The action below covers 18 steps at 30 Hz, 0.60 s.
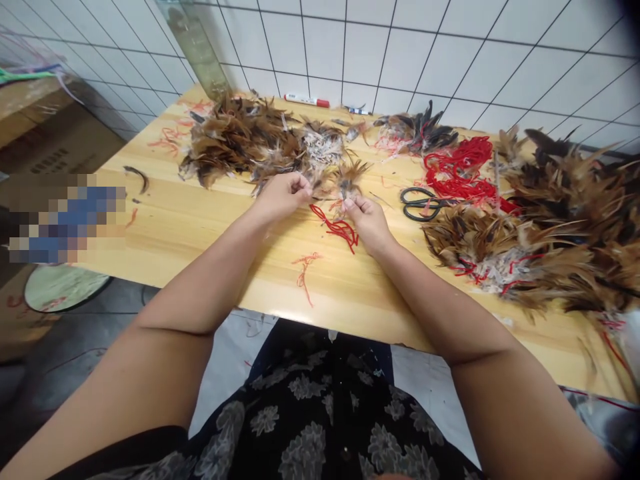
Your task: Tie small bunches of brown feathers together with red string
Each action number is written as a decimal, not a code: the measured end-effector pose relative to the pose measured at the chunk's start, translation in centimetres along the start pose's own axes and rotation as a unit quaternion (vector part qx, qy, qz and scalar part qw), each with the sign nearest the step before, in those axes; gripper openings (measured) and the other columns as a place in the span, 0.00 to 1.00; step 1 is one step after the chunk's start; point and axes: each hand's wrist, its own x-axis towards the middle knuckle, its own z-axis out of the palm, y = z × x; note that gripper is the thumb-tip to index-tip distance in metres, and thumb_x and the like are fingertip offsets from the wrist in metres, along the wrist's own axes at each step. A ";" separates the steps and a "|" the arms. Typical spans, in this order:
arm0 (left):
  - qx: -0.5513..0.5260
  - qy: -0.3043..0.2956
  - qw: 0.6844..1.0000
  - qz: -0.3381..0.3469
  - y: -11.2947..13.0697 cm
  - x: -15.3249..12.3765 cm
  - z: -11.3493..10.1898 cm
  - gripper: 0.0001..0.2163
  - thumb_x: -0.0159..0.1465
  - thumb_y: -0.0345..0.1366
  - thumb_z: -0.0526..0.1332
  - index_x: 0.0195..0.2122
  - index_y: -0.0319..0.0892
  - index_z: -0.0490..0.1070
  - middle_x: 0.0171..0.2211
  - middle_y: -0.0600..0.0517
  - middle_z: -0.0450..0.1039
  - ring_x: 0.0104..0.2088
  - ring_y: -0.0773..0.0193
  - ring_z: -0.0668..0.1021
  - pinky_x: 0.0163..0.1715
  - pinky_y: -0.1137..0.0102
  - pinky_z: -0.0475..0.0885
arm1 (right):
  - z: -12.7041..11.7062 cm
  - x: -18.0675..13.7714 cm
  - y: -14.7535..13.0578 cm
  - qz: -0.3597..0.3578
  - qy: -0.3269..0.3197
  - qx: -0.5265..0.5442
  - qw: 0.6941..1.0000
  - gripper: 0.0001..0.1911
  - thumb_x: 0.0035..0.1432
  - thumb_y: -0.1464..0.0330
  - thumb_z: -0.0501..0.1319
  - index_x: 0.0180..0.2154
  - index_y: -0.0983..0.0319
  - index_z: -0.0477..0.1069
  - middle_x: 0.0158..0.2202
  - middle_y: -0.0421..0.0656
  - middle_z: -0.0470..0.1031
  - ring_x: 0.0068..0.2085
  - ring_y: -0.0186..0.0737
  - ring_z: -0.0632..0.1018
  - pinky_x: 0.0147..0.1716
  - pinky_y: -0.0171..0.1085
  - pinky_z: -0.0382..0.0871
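Wooden surface [200, 220] bearing a large feather heap [565, 233] at right and a second heap [235, 140] at rear left. Centre: left hand [283, 193] clenched on the stems of a small feather bunch [347, 177], just in front of the second heap. The right hand [367, 219] pinches, apparently, the red thread [340, 229] trailing between both hands. Judged best practice: hold the stems level and firmly pinched, with the thread taut near the fingers.
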 end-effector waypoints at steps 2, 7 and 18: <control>0.029 0.001 0.999 0.018 0.1 -0.1 0.1 0.11 0.60 0.20 0.77 0.27 0.40 0.80 0.27 0.54 0.76 0.31 0.65 0.71 0.34 0.73 0.63 | 0.0 -0.1 -0.1 -0.003 0.000 0.002 1.000 0.19 0.72 0.60 0.74 0.30 0.56 0.74 0.32 0.37 0.78 0.40 0.39 0.77 0.52 0.40 0.72; -0.151 -0.044 0.987 -0.033 1.1 -1.2 1.2 0.15 0.65 0.22 0.80 0.27 0.40 0.78 0.24 0.55 0.72 0.24 0.68 0.70 0.30 0.74 0.67 | -0.1 0.1 0.1 -0.006 0.002 -0.011 1.000 0.21 0.73 0.56 0.76 0.30 0.57 0.75 0.33 0.38 0.79 0.42 0.40 0.78 0.52 0.40 0.72; -0.254 -0.114 0.958 -0.075 1.8 -2.7 3.2 0.21 0.69 0.26 0.87 0.31 0.39 0.74 0.28 0.53 0.79 0.25 0.69 0.80 0.29 0.76 0.74 | 0.3 0.1 0.6 -0.006 0.011 -0.046 0.999 0.21 0.73 0.52 0.76 0.33 0.58 0.78 0.36 0.40 0.84 0.42 0.40 0.81 0.51 0.41 0.76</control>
